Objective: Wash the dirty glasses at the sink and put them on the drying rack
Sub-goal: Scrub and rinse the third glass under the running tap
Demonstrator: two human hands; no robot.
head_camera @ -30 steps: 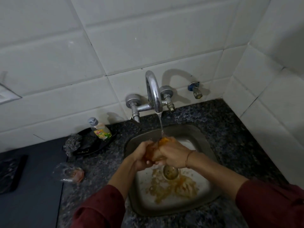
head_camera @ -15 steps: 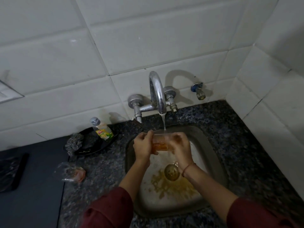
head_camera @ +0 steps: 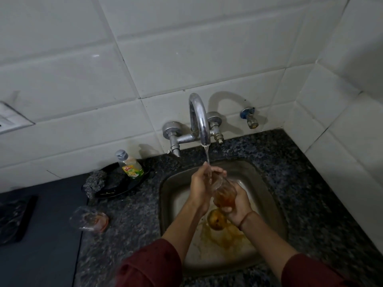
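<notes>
Task status: first glass (head_camera: 224, 191) in wash, none racked. The glass is held over the sink (head_camera: 165, 195), tilted, mouth up towards the water (head_camera: 208, 162) falling from the tap (head_camera: 200, 121) directly above both grips. Right grip (head_camera: 236, 206): fingers curled round the lower part of the glass, carrying it. Left grip (head_camera: 200, 188): wrapped against the upper part, fingertips across the rim, under the stream. A brown tint shows in the glass's lower half, so rinsing looks unfinished. Second glass (head_camera: 90, 218): lying on its side on the tabletop (head_camera: 310, 183), well left of the left grip, pinkish residue inside, judged unwashed. Drying rack: not in view; the route to it cannot be told. Below the right grip: drain strainer (head_camera: 216, 219) and a brown stain (head_camera: 226, 239) on the sink floor. Up and left of the left grip: soap bottle (head_camera: 129, 164) and scrubber (head_camera: 95, 181) on a black dish (head_camera: 122, 187). Obstacles: the tap spout close over the glass rim; a wet, slippery glass.
</notes>
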